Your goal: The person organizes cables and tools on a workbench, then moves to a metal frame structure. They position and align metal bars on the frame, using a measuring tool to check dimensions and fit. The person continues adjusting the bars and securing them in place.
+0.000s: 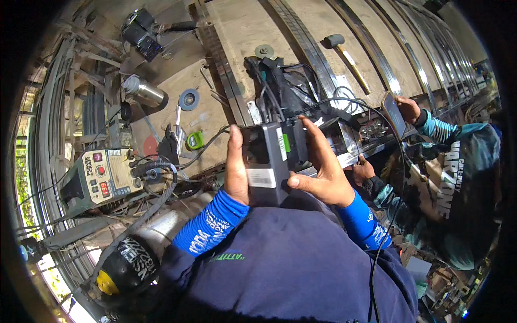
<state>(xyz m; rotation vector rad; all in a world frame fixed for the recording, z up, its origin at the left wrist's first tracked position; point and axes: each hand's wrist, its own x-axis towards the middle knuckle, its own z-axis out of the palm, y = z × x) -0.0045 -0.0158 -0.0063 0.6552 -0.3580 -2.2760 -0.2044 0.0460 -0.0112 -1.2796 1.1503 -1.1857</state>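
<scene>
A black box-shaped device (281, 185) is held upright in front of my body, between both palms. It bears a white barcode label and a green sticker. My left hand (236, 167) grips its left side, thumb pointing up. On the other side, my right hand (327, 171) presses it with the thumb across the near edge and the fingers around the far right part. Dark cables (272, 105) run from its top end. What lies under the device is hidden.
A welding machine (102, 177) and a black gas cylinder (129, 261) stand at left. A green tape measure (195, 140), a grinding disc (189, 99), a mallet (350, 63) and steel bars (304, 40) lie on the table. A co-worker (452, 183) at right holds a phone (393, 114).
</scene>
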